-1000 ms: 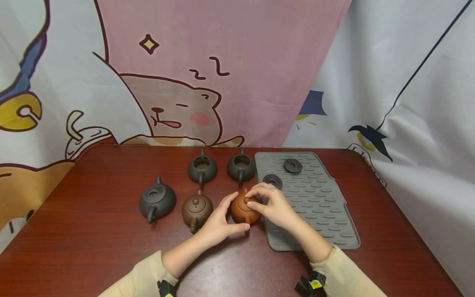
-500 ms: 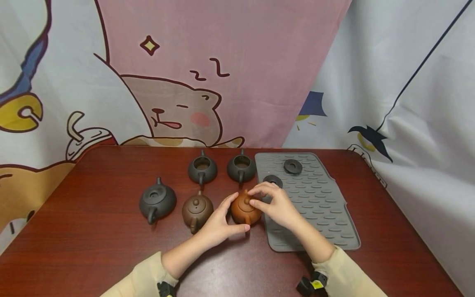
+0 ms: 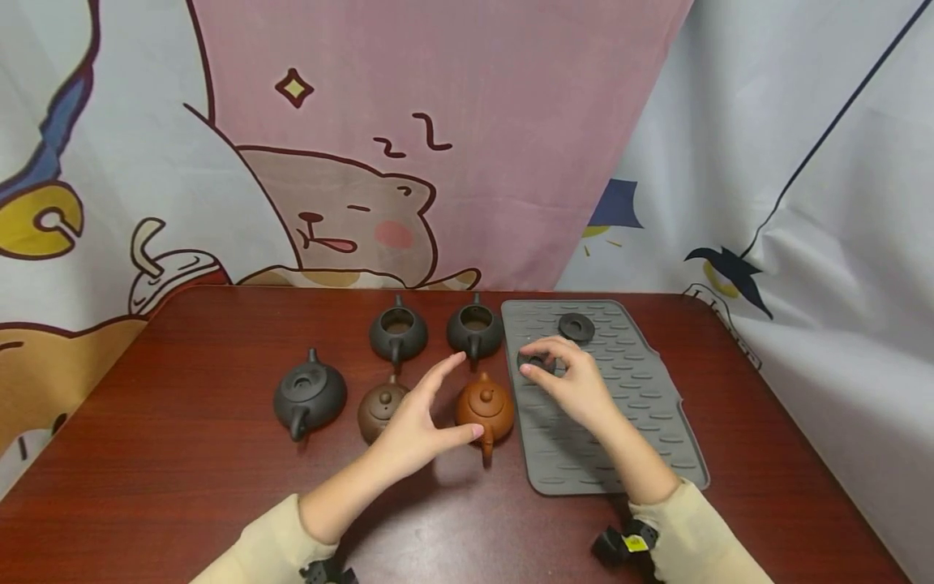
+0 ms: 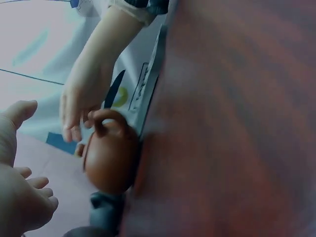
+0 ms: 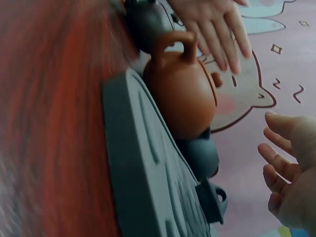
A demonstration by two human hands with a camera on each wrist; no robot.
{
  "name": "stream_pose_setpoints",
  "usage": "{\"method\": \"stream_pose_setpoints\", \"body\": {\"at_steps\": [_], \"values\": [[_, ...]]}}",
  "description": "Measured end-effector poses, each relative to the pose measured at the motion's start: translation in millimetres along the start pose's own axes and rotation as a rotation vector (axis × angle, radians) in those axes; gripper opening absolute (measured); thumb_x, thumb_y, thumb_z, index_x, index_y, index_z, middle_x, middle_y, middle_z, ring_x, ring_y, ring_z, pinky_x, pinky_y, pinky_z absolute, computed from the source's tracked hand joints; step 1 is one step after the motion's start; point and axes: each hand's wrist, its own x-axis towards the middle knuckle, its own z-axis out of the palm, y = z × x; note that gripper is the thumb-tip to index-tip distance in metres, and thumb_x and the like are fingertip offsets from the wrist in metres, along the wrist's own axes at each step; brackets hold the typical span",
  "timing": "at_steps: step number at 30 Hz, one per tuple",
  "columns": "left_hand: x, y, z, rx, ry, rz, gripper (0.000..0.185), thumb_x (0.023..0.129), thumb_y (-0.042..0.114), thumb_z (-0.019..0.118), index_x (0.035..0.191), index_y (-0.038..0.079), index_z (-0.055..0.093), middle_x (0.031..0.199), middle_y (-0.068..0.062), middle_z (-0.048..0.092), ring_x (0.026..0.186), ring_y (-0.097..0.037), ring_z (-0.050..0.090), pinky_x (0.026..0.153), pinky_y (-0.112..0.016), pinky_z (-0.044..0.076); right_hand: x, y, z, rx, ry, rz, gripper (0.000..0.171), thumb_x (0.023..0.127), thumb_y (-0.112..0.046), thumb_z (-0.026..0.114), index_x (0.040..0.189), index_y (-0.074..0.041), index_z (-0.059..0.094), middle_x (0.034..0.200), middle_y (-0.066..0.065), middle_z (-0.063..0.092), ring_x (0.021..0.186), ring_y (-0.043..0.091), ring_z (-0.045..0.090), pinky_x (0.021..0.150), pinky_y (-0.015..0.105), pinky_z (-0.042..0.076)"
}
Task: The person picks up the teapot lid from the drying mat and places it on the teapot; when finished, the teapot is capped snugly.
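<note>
The bench is dark red-brown with a fine wood grain. At centre the orange-brown pot is plain; left of it is a duller brown pot, and three pots are dark grey. The mat at right is grey with rows of oval ridges. Both lids are dark grey. The sleeves are beige. The cloth behind is pink and white with a cartoon bear.
</note>
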Motion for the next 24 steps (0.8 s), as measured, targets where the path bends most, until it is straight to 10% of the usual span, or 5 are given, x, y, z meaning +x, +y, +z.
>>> {"method": "stream_pose_setpoints", "body": {"at_steps": [16,24], "values": [[16.0,12.4,-55.3,-0.011,0.184,0.046,0.080,0.082,0.010,0.077,0.149,0.015,0.033,0.150,-0.003,0.035,0.140,-0.018,0.024,0.109,-0.043,0.025,3.8,35.9,-10.4,-0.050,0.046,0.123,0.030,0.086,-0.021,0.074,0.113,-0.010,0.069,0.113,0.007,0.062,0.088,0.022,0.051,0.059,0.033,0.041],[28.4,-20.9,-78.1,-0.004,0.234,-0.012,0.083,0.083,0.013,0.076,0.150,0.009,0.028,0.151,-0.007,0.033,0.141,-0.016,0.022,0.112,-0.040,0.017,5.3,54.8,-8.4,-0.014,0.019,0.206,0.034,0.087,-0.022,0.073,0.117,-0.008,0.067,0.116,0.010,0.061,0.088,0.024,0.051,0.058,0.032,0.044]]}}
